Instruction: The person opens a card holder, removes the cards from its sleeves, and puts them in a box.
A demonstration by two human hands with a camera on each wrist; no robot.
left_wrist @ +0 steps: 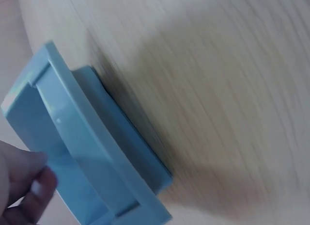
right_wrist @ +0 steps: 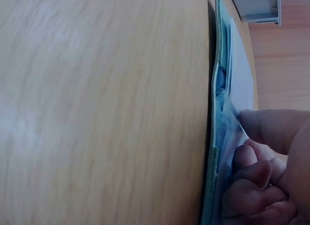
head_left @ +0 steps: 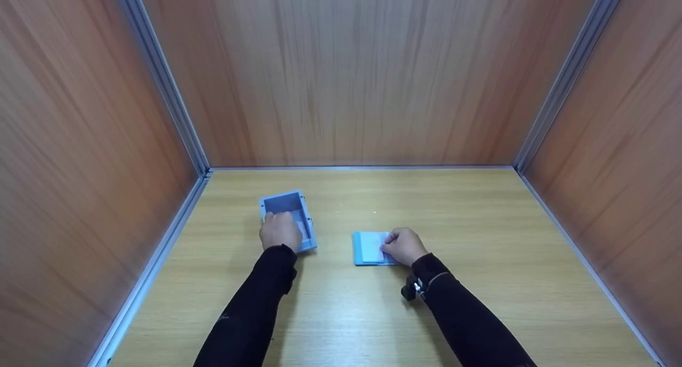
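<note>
The blue box point(head_left: 287, 218), near the desk's point(head_left: 479, 223) left edge, is gripped by the left hand point(head_left: 280, 231), fingers curled over its rim, so it sits steady. The flat blue packet point(head_left: 368, 248) is pinched by the right hand point(head_left: 404, 246), perhaps to lift it.

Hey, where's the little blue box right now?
In the head view the blue box sits left of centre on the wooden table, under the left hand.

The box point(head_left: 287, 212) is light blue, and so is the flat lid point(head_left: 367, 248), with a paler white patch on top. Right of the box, the table point(head_left: 479, 223) shows pale wood grain; the sleeves point(head_left: 256, 308) are black.
</note>
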